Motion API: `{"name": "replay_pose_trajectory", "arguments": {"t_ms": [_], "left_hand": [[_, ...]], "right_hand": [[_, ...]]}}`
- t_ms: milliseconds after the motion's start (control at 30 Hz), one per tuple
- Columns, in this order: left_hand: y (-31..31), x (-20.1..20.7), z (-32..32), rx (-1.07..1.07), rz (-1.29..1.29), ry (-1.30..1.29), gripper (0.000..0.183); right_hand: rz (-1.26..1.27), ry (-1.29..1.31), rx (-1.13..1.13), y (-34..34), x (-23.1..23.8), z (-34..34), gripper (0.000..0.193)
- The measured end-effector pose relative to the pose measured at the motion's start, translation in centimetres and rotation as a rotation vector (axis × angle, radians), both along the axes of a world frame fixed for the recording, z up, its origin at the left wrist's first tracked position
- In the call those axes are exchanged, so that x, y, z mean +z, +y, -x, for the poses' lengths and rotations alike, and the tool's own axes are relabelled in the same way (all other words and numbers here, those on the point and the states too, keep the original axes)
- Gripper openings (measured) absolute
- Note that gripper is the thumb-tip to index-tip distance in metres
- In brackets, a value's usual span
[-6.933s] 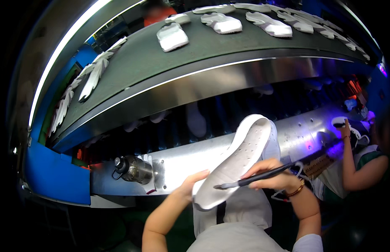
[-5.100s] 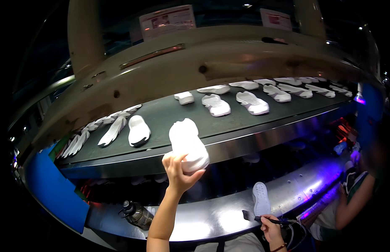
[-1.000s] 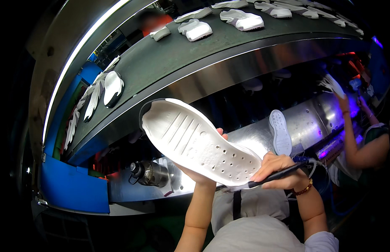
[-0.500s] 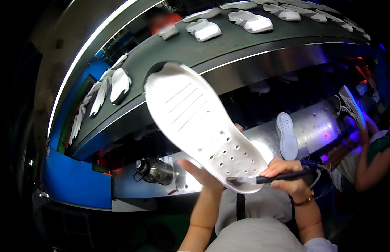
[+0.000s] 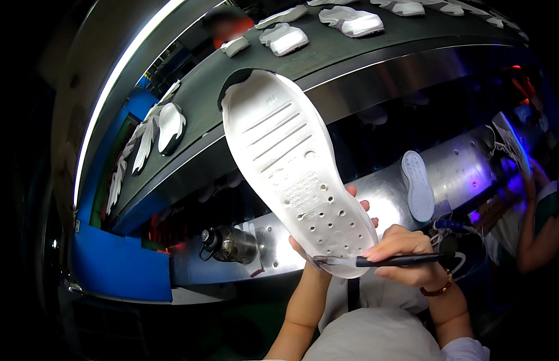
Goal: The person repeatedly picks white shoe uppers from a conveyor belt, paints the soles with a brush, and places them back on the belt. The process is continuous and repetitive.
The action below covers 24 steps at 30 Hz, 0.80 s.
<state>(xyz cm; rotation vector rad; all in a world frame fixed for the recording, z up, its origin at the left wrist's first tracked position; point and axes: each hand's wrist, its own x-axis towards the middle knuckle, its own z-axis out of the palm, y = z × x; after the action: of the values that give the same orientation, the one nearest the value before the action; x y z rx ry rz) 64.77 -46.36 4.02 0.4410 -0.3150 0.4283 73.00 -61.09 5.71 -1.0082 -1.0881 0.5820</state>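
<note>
A large white shoe sole (image 5: 279, 138) stands tilted in front of me, inner face toward me, with ridges in its upper half and small holes lower down. Behind it, my left hand (image 5: 302, 249) grips its lower half; the thumb side shows at the left edge and fingertips at the right, while the palm is hidden. My right hand (image 5: 406, 253) is closed around the black handle of a flat brush (image 5: 381, 260). The brush's bristles touch the sole's lower rim at the left.
Beyond the sole runs a dark green conveyor belt (image 5: 201, 102) carrying several white sole pieces. On the metal bench below stand a dark bottle (image 5: 231, 245) and another white sole (image 5: 418, 186). A co-worker's arm (image 5: 535, 234) holds a shoe (image 5: 511, 141) at the right.
The large sole has shifted slightly right and up, and its ridges show more clearly. The brush tip has moved left along the lower rim. My left hand's fingers now wrap the sole's right edge.
</note>
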Motion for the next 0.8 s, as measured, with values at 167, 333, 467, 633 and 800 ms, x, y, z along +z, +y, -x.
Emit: {"name": "replay_pose_trajectory", "arguments": {"t_ms": [167,333,467,633,800], "left_hand": [[0.9,0.0,0.7,-0.118,-0.017,0.163,0.100],[0.7,0.7,0.2,-0.052,-0.027,0.182,0.098],[3.5,0.4,1.9,-0.229,-0.328,0.452,0.092],[2.8,3.1,1.7,-0.254,-0.449,0.681,0.072],[2.8,3.0,1.9,-0.458,-0.417,0.853,0.071]], "right_hand": [[-0.120,0.078,0.312,-0.4,0.0,-1.0,0.020],[0.127,-0.090,0.087,-0.4,1.2,-2.3,0.020],[0.127,-0.140,0.499,-0.6,1.7,-4.2,0.017],[0.128,-0.198,0.389,-1.2,0.8,-4.9,0.019],[0.244,-0.290,0.602,-1.5,2.1,-5.5,0.019]]}}
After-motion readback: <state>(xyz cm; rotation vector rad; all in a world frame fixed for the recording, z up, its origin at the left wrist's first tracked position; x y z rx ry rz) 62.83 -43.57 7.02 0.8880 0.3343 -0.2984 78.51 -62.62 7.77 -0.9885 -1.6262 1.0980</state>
